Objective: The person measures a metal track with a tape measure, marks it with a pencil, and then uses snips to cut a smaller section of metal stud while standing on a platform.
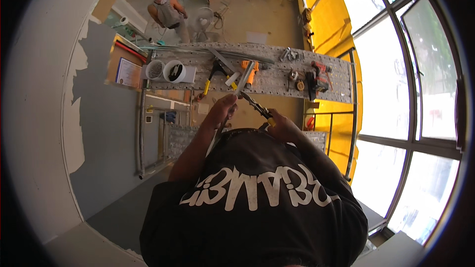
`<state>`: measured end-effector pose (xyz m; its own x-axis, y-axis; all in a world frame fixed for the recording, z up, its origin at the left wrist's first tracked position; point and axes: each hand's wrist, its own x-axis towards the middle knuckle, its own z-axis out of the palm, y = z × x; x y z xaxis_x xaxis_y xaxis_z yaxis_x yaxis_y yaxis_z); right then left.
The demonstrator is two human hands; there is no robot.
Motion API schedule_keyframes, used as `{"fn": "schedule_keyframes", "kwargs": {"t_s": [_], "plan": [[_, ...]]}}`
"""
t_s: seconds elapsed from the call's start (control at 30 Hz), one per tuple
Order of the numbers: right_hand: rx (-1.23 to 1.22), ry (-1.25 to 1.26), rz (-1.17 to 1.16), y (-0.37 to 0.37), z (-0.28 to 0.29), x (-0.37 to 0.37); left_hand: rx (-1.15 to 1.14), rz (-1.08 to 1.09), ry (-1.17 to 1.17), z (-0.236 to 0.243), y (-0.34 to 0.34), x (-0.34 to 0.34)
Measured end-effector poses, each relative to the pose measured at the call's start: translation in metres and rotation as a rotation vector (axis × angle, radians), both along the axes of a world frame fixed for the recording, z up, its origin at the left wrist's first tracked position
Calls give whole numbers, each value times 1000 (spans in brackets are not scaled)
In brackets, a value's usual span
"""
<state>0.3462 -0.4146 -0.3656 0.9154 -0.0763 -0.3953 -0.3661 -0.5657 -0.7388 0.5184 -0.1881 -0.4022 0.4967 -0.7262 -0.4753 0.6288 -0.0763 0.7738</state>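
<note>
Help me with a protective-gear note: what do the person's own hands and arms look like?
The left hand and right hand wear no gloves, and the forearms are bare. The black shirt has short sleeves and large white lettering.

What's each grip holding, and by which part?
Left grip: the metal strip, partway along its length. Right grip: the snips, by the handles.
</note>
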Motion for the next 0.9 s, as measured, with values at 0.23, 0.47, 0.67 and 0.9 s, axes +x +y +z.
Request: {"fn": "schedule_keyframes", "kwargs": {"t_s": [0.23, 0.47, 0.67, 0.9], "plan": [[54, -14, -88, -7, -2, -6, 8, -37, 57, 1, -18, 4], [62, -40, -153, -19, -15, -16, 53, -38, 31, 1, -39, -2], [48, -22, -139, -34, -20, -15, 44, -53, 7, -5, -53, 0], [42, -8, -105, -52, -30, -11, 129, -45, -27, -19, -63, -5]]}}
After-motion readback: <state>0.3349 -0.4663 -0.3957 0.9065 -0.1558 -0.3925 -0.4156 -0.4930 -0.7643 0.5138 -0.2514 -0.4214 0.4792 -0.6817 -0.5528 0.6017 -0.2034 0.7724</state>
